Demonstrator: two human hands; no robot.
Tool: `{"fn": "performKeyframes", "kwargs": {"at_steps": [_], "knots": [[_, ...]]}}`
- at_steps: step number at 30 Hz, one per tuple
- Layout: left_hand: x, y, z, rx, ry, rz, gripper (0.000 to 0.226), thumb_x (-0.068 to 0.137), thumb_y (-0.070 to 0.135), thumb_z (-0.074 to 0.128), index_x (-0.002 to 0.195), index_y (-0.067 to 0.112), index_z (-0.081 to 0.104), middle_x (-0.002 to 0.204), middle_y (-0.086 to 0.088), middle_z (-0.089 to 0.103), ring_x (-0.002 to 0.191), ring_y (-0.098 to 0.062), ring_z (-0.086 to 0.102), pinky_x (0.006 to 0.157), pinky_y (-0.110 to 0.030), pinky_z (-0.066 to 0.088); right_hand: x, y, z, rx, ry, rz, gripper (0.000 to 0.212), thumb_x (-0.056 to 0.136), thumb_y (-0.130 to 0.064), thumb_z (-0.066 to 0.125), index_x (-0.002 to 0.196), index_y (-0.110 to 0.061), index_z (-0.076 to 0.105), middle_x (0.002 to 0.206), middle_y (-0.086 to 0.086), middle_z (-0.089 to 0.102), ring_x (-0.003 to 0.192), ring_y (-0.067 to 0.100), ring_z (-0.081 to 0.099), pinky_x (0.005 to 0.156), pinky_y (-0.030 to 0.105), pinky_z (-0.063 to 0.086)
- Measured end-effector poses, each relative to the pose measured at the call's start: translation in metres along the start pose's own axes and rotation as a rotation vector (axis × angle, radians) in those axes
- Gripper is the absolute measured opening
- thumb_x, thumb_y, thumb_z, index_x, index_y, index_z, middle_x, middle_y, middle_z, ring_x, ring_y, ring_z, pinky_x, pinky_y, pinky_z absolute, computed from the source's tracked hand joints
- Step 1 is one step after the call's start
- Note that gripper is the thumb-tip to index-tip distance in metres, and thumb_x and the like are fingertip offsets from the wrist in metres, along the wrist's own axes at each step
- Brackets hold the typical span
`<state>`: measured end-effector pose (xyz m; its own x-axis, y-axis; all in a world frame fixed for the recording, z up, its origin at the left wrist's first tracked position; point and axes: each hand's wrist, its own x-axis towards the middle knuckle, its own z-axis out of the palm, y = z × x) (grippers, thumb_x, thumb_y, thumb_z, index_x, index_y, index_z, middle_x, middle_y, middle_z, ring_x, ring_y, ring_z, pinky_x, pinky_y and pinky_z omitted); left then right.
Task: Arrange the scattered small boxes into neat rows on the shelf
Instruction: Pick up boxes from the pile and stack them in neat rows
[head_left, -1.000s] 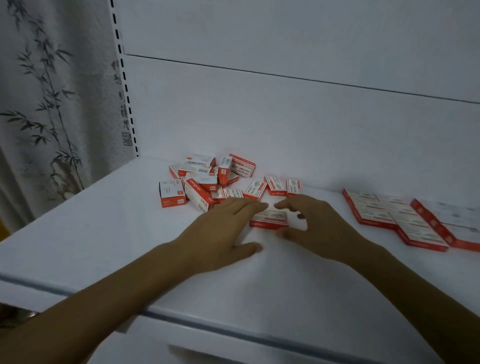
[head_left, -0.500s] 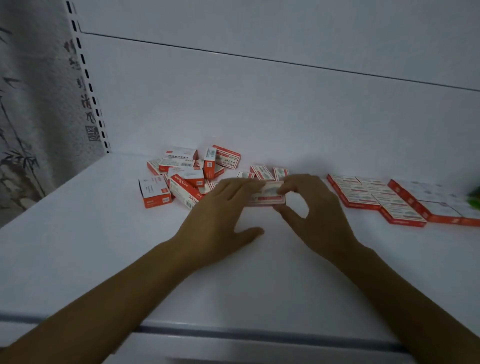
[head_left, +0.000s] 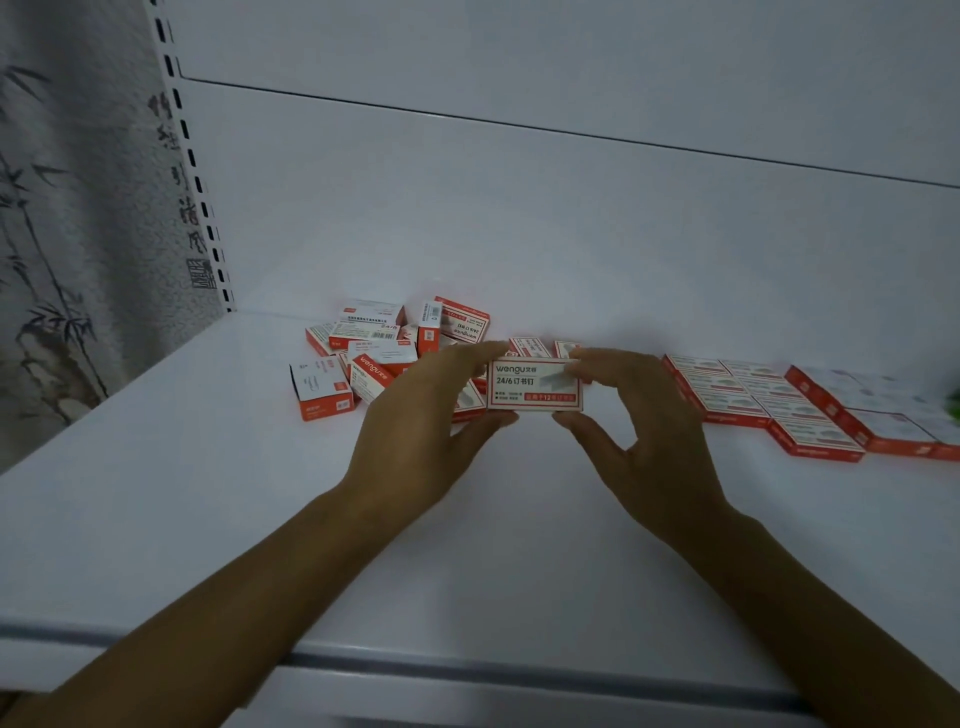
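Observation:
Both hands hold one small white-and-red staple box above the white shelf, its printed face tilted toward me. My left hand pinches its left end between fingers and thumb. My right hand pinches its right end the same way. Behind the left hand lies a scattered pile of the same boxes, some flat, some on edge. To the right, several boxes lie flat in neat rows near the back wall.
The shelf's back panel rises right behind the boxes. A slotted upright stands at the left rear corner, with a bamboo-print curtain beyond it. The shelf's front edge runs below my forearms.
The box lay flat on the shelf between my fingertips a second ago. Both hands have since lifted it and tipped its face toward me. The view also shifted closer.

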<state>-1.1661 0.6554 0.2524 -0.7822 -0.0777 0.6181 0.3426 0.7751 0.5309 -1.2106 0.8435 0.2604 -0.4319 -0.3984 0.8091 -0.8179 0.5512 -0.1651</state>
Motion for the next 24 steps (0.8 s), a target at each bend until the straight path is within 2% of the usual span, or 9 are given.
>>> {"fn": "performKeyframes", "kwargs": {"at_steps": [3, 5, 9, 12, 17, 22, 24], "knots": [[0.003, 0.005, -0.005, 0.004, 0.006, 0.028, 0.052, 0.077, 0.031, 0.072, 0.126, 0.025, 0.054, 0.12, 0.001, 0.063, 0.106, -0.019, 0.06, 0.088, -0.028, 0.046, 0.004, 0.0, -0.006, -0.008, -0.015, -0.013, 0.037, 0.083, -0.032, 0.056, 0.113, -0.011, 0.054, 0.11, 0.012, 0.064, 0.106, 0.013, 0.05, 0.098, 0.006, 0.03], [0.008, 0.014, -0.012, -0.011, 0.006, 0.076, 0.051, 0.078, 0.036, 0.069, 0.125, 0.024, 0.054, 0.118, 0.001, 0.063, 0.106, -0.018, 0.06, 0.088, -0.037, 0.052, 0.008, -0.001, -0.017, -0.018, -0.009, -0.028, 0.038, 0.083, -0.034, 0.056, 0.114, -0.011, 0.053, 0.11, 0.011, 0.064, 0.105, 0.012, 0.049, 0.094, 0.004, 0.035], [0.022, 0.042, -0.02, 0.01, 0.037, 0.218, 0.053, 0.076, 0.041, 0.06, 0.124, 0.02, 0.055, 0.115, 0.0, 0.064, 0.104, -0.019, 0.06, 0.083, -0.042, 0.053, 0.017, 0.006, -0.048, -0.058, 0.029, -0.084, 0.039, 0.083, -0.036, 0.055, 0.116, -0.016, 0.046, 0.112, 0.011, 0.063, 0.106, 0.013, 0.049, 0.089, 0.02, 0.039], [0.033, 0.064, -0.01, -0.024, 0.043, 0.234, 0.051, 0.076, 0.038, 0.061, 0.123, 0.02, 0.056, 0.115, 0.0, 0.064, 0.103, -0.019, 0.059, 0.082, -0.043, 0.054, 0.02, 0.019, -0.075, -0.125, 0.037, -0.116, 0.042, 0.083, -0.036, 0.054, 0.119, -0.015, 0.046, 0.112, 0.012, 0.063, 0.105, 0.013, 0.048, 0.089, 0.023, 0.038], [0.047, 0.096, 0.032, -0.015, -0.007, 0.263, 0.051, 0.078, 0.04, 0.065, 0.125, 0.023, 0.053, 0.117, 0.004, 0.063, 0.103, -0.005, 0.051, 0.088, -0.027, 0.046, 0.012, 0.051, -0.12, -0.264, -0.046, -0.107, 0.047, 0.083, -0.039, 0.051, 0.119, -0.008, 0.052, 0.107, 0.011, 0.063, 0.097, 0.016, 0.05, 0.082, 0.024, 0.042], [0.05, 0.129, 0.087, 0.02, -0.108, 0.275, 0.069, 0.076, 0.039, 0.071, 0.136, 0.022, 0.041, 0.133, 0.001, 0.051, 0.117, -0.014, 0.048, 0.092, -0.027, 0.042, -0.011, 0.097, -0.15, -0.266, -0.118, 0.0, 0.045, 0.077, -0.03, 0.062, 0.115, -0.008, 0.058, 0.106, 0.008, 0.063, 0.096, 0.017, 0.051, 0.082, 0.026, 0.042], [0.05, 0.135, 0.108, 0.044, -0.125, 0.31, 0.073, 0.076, 0.045, 0.07, 0.137, 0.021, 0.039, 0.141, -0.001, 0.043, 0.124, -0.017, 0.044, 0.097, -0.033, 0.041, -0.02, 0.113, -0.153, -0.256, -0.148, 0.048, 0.047, 0.076, -0.028, 0.064, 0.117, -0.008, 0.058, 0.108, 0.008, 0.062, 0.097, 0.02, 0.054, 0.08, 0.028, 0.045]]}}
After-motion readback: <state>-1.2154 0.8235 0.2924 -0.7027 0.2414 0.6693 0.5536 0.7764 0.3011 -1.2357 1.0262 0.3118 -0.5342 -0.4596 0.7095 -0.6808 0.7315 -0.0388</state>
